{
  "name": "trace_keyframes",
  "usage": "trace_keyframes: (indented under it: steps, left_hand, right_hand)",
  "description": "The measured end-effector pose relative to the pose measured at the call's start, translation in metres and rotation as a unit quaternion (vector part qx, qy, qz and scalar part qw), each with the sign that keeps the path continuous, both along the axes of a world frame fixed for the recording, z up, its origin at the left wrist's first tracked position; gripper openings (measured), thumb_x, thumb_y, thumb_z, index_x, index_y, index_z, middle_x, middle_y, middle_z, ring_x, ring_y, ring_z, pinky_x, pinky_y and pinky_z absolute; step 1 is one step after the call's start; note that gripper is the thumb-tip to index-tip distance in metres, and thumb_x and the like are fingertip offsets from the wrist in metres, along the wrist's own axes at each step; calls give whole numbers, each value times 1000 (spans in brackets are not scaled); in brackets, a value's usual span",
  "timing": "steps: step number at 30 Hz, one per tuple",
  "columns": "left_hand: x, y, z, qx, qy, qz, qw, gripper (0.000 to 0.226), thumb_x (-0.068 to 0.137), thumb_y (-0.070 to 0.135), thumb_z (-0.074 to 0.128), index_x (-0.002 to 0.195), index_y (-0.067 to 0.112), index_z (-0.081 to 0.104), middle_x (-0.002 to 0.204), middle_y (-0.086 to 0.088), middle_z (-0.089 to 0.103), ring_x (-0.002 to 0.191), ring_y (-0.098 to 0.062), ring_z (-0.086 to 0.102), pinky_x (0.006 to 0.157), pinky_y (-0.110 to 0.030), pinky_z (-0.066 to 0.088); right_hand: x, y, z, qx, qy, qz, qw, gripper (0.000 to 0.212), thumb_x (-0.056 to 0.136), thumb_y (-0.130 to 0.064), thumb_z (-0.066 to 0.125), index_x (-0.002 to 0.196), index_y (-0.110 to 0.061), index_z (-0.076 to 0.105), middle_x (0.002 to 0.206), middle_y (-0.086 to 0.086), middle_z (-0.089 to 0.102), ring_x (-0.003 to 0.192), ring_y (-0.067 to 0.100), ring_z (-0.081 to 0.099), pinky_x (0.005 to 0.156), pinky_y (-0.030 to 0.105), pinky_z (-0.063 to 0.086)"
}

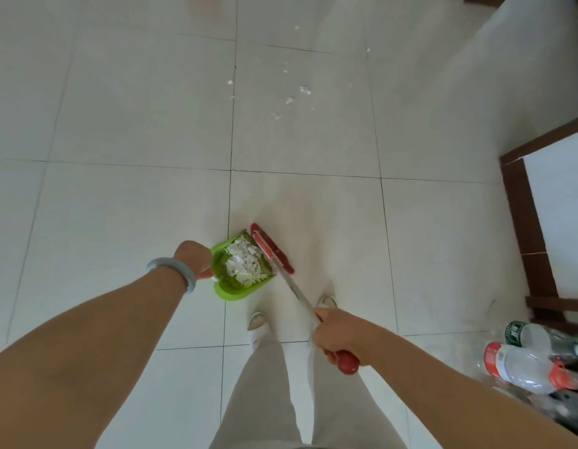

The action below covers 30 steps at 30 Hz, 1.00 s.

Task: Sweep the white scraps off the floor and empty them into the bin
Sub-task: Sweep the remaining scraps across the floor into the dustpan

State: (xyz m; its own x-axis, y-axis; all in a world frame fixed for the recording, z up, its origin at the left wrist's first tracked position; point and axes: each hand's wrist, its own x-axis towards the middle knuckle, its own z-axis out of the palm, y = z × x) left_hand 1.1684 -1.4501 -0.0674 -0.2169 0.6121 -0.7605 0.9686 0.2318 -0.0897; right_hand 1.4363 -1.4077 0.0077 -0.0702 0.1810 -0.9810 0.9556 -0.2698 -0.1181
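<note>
Pale floor tiles with dark grout lines run away under me, and my shoes stand close together at the near edge. To my right, clear plastic bottles lie heaped beside a dark wooden frame.

My right hand is nearest, its fingers clenched round the red grip of the broom. The shaft slants forward and left, down to the red head. My left hand, a grey bangle on its wrist, reaches further out and grasps the green dustpan at its left edge; the handle itself is hidden under the fingers. A heap of white scraps sits inside the pan. The broom head lies just beside the pan's right edge, its long axis parallel to that edge.

Well beyond both tools, ahead and a little to the right, loose scraps are scattered over the far tiles. They lie on the broom's side, so I judge the right hand should lead, carrying the head past them and drawing it back towards the pan. I see no bin.
</note>
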Motion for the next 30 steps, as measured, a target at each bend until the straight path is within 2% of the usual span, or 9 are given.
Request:
trace_keyframes:
  steps: [5,10,13,15,18,19,24,29,30]
  left_hand:
    - [-5,-1,0,-8,-23,93,995,37,100,30,42,67,14,43,58,6,34,69,-15,46,70,-23,32]
    - [-4,-4,-2,44,-73,184,979,29,99,30,43,77,12,46,60,6,33,77,-17,46,70,-23,33]
    - [1,-1,-11,36,-134,365,921,11,100,20,42,92,12,43,72,1,44,67,-10,52,69,-18,44]
    - [4,2,-2,22,-130,304,943,7,99,12,41,99,18,39,87,-3,48,51,1,56,64,-14,51]
    - [0,-2,-2,40,-109,380,918,24,99,30,45,85,10,47,64,4,40,72,-12,52,68,-20,38]
    - [-2,-5,-2,53,-109,333,935,30,98,33,45,79,11,48,61,5,36,76,-16,49,69,-22,35]
    - [0,-11,-2,44,-89,324,941,41,98,34,44,64,14,41,59,6,34,71,-15,47,69,-23,33]
    - [1,-26,2,72,-108,390,912,33,99,32,44,72,13,44,59,6,35,70,-15,47,69,-23,35]
    - [1,-25,5,74,-130,449,881,28,99,29,44,76,12,45,61,6,36,71,-15,48,69,-22,39]
  right_hand:
    - [26,35,31,4,5,11,1000,57,88,-3,44,139,-27,43,68,7,53,45,12,47,43,20,39]
    - [10,35,0,67,-3,59,996,32,88,0,37,113,-13,52,70,9,52,48,15,49,50,26,43]
    - [-5,31,-21,70,-6,78,994,30,88,-1,37,114,-6,51,72,9,52,50,15,51,47,24,42]
    - [-12,21,-27,62,-1,113,992,33,89,0,37,119,-4,49,72,7,50,55,16,51,45,22,39]
    - [-15,-1,-30,41,0,143,989,37,88,-2,38,124,-8,44,77,7,52,61,19,57,52,26,44]
    - [-15,-8,-29,27,3,137,990,37,88,-3,38,123,-10,44,79,7,53,59,18,58,54,27,45]
    - [-8,-18,-4,-21,34,-3,999,42,81,-1,39,119,-15,51,72,9,51,43,11,49,52,28,41]
    - [9,-22,28,-1,51,35,998,35,85,-4,35,113,-17,53,75,6,47,46,12,46,52,26,42]
    - [12,-22,34,2,53,41,998,37,86,-4,35,116,-17,52,75,6,47,47,12,46,51,25,42]
